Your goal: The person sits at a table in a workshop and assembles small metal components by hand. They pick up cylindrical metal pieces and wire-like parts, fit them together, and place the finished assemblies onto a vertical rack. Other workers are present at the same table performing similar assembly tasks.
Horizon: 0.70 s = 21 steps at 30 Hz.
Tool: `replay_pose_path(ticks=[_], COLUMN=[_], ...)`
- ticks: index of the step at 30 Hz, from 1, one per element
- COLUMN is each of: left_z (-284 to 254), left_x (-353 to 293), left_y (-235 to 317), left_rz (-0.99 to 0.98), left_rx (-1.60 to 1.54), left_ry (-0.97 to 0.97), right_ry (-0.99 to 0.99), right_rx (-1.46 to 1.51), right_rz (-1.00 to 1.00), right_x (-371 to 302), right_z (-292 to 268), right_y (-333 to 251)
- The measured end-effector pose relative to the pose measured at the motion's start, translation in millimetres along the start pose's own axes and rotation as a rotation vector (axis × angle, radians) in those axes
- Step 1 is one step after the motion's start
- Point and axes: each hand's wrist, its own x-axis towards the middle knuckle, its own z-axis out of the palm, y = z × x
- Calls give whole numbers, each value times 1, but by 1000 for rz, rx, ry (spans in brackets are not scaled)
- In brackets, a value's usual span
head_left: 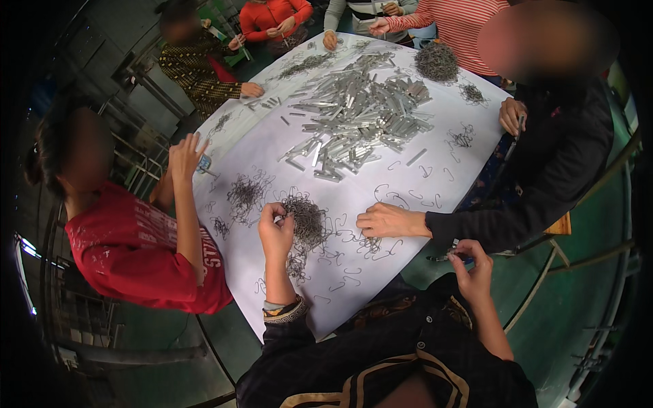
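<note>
Over the edge of a dense pile of thin dark wire hooks, my left hand has its fingers curled in with thumb and fingertips together. Whatever it pinches, if anything, is too small to make out. My right hand is off the table's near right edge, closed around a small tool with a blue handle that looks like pliers. A short silvery metal piece shows at its fingertips. Loose hooks lie scattered on the white table cover between my hands.
A big heap of silvery metal strips covers the table's middle. More hooks lie in a round pile at the far right. Another person's hand rests on hooks close by; a person in red sits at left. Several others surround the table.
</note>
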Motion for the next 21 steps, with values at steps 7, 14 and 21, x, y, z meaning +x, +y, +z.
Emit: replay_pose_path(ticks=[7,14,21], left_z=[15,80,103], left_x=[-9,-42,-36], left_y=[18,-11,-6], left_rz=[288,303,250], left_rx=[729,810,1078], left_ry=[44,-308,-457], right_ry=[-42,-85,-100], right_rx=[-7,-5,18], right_rz=[-56,-66,-69], right_x=[-3,-5,-8], right_z=[3,5,10], right_y=[-6,-8,-5])
